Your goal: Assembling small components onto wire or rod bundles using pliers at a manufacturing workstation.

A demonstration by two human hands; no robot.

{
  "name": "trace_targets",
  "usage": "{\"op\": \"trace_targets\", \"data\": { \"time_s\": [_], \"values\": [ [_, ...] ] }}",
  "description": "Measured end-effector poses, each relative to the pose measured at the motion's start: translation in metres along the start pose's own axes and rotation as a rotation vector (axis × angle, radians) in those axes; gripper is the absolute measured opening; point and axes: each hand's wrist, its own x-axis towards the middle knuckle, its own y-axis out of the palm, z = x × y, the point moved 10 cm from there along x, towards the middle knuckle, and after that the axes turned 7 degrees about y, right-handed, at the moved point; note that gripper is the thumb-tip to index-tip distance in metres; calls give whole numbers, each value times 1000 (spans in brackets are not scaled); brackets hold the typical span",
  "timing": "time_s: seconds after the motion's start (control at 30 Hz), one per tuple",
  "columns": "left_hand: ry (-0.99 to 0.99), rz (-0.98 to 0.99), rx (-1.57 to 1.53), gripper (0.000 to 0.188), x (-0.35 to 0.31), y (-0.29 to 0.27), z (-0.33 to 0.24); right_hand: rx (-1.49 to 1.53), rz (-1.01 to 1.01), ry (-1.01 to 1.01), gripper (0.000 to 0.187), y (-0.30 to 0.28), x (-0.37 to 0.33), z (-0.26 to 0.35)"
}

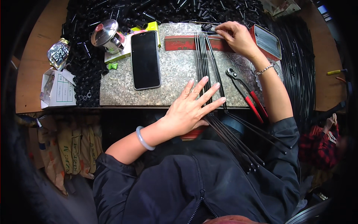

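Several thin black jointed rods (202,59), which look like umbrella ribs, lie side by side across the work board and reach over its front edge towards my lap. My left hand (186,110) rests over the main bundle with fingers spread. One pair of rods (214,65) lies apart, just right of the bundle. Their far ends cross a worn red bar (179,43). At the bar's far side, my right hand (238,37) pinches with thumb and forefinger beside small black parts (206,27). What sits between those fingertips is too small to make out.
Red-handled pincers (250,98) lie at the board's right, below a red tin (266,41) of thin pins. A phone (145,59) and a lidded metal cup (106,35) stand left. Black parts (171,11) heap behind; long rods (298,63) pile right. Another person (320,143) is far right.
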Motion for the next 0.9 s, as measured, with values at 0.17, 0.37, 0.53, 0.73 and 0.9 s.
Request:
{"op": "trace_targets", "data": {
  "time_s": [0.17, 0.37, 0.53, 0.73, 0.9],
  "values": [
    [14, -42, 124, 75, 17, 7, -1, -53, -168, 138, 19, -63, -5, -36],
    [92, -120, 74, 59, 24, 6, -5, -385, -35, 64, 22, -48, 0, -37],
    [158, -67, 117, 52, 26, 12, -10, -463, -21, 67, 27, -23, 11, -42],
    [149, -150, 89, 56, 25, 8, -6, -398, -95, -117, 28, -41, 3, -30],
    [100, -136, 78, 55, 25, 5, -3, 492, -225, 283, 13, -82, -1, -23]
  ]
}}
